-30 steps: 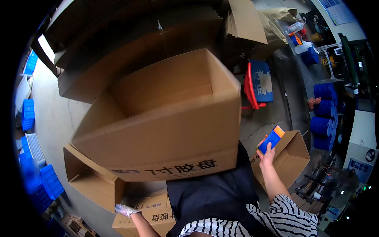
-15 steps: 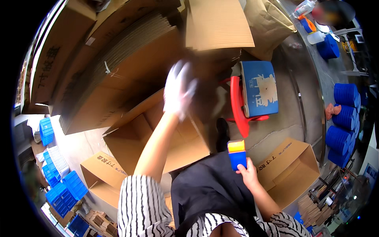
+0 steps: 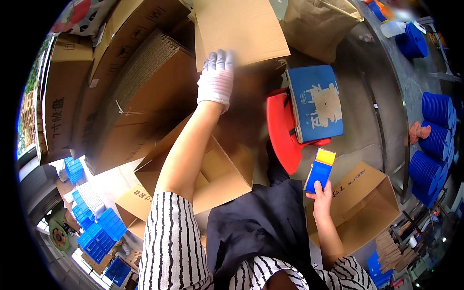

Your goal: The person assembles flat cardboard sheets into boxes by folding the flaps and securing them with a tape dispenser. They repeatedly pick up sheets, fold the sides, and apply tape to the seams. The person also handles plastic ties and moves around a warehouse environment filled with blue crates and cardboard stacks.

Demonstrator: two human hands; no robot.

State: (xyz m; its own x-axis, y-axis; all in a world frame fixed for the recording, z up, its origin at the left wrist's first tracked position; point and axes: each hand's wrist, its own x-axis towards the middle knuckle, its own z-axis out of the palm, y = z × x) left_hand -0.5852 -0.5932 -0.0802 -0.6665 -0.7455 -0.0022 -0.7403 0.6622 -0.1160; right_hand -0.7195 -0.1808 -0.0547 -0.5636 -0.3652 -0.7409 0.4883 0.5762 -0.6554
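My left hand [image 3: 215,79], in a white knit glove with grey fingertips, reaches forward. Its straight fingers rest over the near left corner of a flat brown cardboard sheet [image 3: 241,31], and the thumb is hidden. My bare right hand [image 3: 321,195] is closed around the lower end of a small blue block-shaped thing with a yellow-orange end [image 3: 320,169]; its exact kind cannot be made out. Below my left forearm stands an open carton [image 3: 227,169]. Beside my right forearm lies another open carton [image 3: 357,203].
Stacked folded cartons [image 3: 145,96] lean at the left, tied with string. A red chair [image 3: 282,130] with a blue pad [image 3: 316,104] stands right of centre. A brown sack [image 3: 319,24] is behind it. Blue reels [image 3: 427,171] are stacked at far right, blue crates [image 3: 99,237] at lower left.
My left hand has moved forward onto the cardboard sheet's edge. My right hand has shifted right and up with the blue-and-yellow thing, now tilted. The whole view has turned slightly.
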